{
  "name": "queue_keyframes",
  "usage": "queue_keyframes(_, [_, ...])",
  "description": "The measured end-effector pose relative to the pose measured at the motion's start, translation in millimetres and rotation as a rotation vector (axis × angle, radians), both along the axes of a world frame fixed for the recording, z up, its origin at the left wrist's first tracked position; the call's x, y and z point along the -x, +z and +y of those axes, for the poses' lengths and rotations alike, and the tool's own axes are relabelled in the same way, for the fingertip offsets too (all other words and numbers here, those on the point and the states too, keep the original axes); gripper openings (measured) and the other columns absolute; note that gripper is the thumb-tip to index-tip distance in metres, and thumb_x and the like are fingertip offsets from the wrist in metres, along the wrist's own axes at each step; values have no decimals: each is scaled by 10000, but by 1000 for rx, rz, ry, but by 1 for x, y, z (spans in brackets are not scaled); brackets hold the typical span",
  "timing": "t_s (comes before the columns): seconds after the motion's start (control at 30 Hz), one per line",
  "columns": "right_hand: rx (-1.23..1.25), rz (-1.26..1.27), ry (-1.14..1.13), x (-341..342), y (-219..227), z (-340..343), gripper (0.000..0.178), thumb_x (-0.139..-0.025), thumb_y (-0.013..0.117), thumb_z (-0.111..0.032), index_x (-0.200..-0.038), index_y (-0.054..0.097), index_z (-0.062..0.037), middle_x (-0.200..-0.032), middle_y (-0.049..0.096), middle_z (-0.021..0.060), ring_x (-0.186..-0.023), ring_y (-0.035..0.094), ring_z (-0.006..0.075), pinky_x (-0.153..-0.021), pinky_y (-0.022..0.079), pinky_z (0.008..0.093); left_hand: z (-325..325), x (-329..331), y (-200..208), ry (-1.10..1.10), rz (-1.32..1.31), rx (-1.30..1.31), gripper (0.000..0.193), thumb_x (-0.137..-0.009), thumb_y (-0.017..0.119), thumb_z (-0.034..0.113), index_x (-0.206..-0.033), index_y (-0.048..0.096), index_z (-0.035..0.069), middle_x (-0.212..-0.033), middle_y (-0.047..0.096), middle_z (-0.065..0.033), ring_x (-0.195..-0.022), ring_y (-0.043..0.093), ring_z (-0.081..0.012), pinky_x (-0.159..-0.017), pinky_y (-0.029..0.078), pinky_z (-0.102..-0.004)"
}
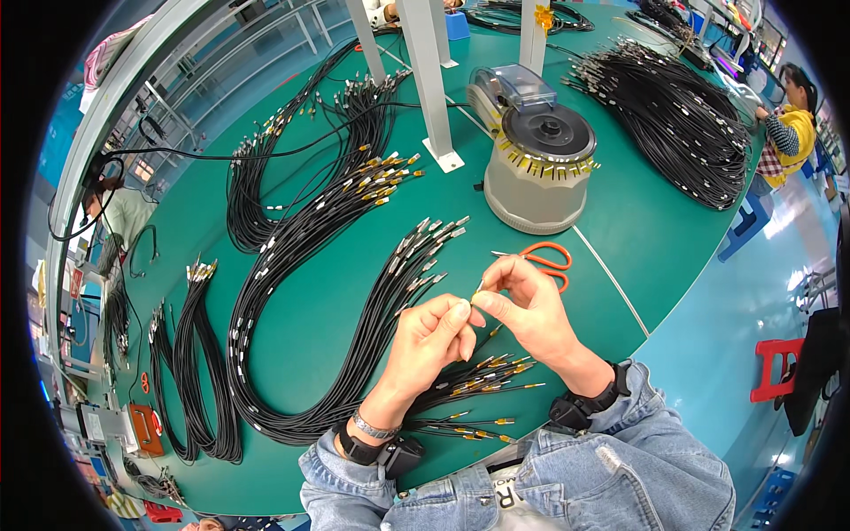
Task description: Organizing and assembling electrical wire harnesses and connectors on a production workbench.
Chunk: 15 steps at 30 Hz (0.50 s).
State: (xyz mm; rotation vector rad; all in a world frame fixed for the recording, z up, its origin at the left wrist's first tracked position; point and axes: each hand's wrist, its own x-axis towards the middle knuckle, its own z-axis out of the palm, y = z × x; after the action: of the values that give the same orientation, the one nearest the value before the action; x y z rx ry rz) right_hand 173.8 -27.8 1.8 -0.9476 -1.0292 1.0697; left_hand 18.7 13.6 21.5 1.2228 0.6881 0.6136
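Green bench: spreads beneath and beyond both hands, its surface crossed by a pale line to the right of the right hand
Small yellow piece: at the right hand's fingertips, where the two hands meet above the bench
Right hand: pinching the small yellow piece between thumb and forefinger
Left hand: thumb and forefinger pressed together right beside the piece; what lies between them is too hidden to tell
Orange-handled scissors: lying just beyond the right hand, their blades partly hidden by it
Grey round machine: past the scissors from the hands, with a dark disc on top, a clear cover behind and yellow tabs around its rim
Curved cable bundle: black, sweeping round to the left of the left hand, with white and yellow tags on it
Loose cable ends: below the hands, on the near side, tipped in yellow and silver
Large cable coil: black, well beyond the right hand, toward the far right
Wrists: a black band behind the right hand, a metal bracelet behind the left
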Motion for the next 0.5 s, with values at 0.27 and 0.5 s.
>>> queue_keyframes(0.27, [57,191,181,-6,-8,2,116,-859,602,-102,-900,601,7,-850,578,18,-820,534,94,-768,438,255,1,0,-9,-66,-115,129,308,-955,441,270,-817,561,23,-498,474,1,-371,282,-26,-376,207,-180])
queue_keyframes(0.5, [78,231,240,-8,-5,2,147,-872,581,-98,-949,589,28,-890,577,45,-826,537,117,-755,441,260,6,2,-13,-154,-285,389,324,-973,381,288,-827,529,40,-463,397,22,-329,236,-31,-340,203,-178])
